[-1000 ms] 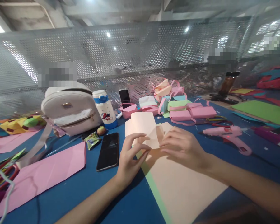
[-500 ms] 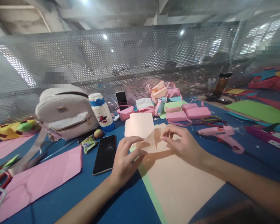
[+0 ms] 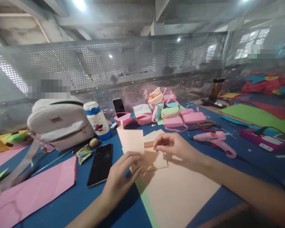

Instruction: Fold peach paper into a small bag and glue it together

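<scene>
A small folded piece of peach paper (image 3: 132,141) stands partly upright in the middle, its back panel raised and its lower part lying forward. My left hand (image 3: 125,169) is closed on its lower left side, thumb and fingers meeting at the fold. Just right of the fold, my right hand (image 3: 172,145) has its fingers curled, with thumb and forefinger pinched together near the paper. Whether a bit of paper is between those fingertips is hidden. Beneath both hands lies a large peach sheet (image 3: 180,190), with a green sheet (image 3: 146,199) showing along its left edge.
Left of my hands are a phone (image 3: 99,166), a pink sheet (image 3: 42,190), a snack packet (image 3: 85,154), a bottle (image 3: 98,122) and a white backpack (image 3: 57,123). Small paper bags (image 3: 173,122) are piled behind. A pink glue gun (image 3: 215,139) with its cord lies right.
The folded peach paper has turned, its back panel now more upright and its front part lower. My left hand has closed further on it. The whole view has shifted slightly.
</scene>
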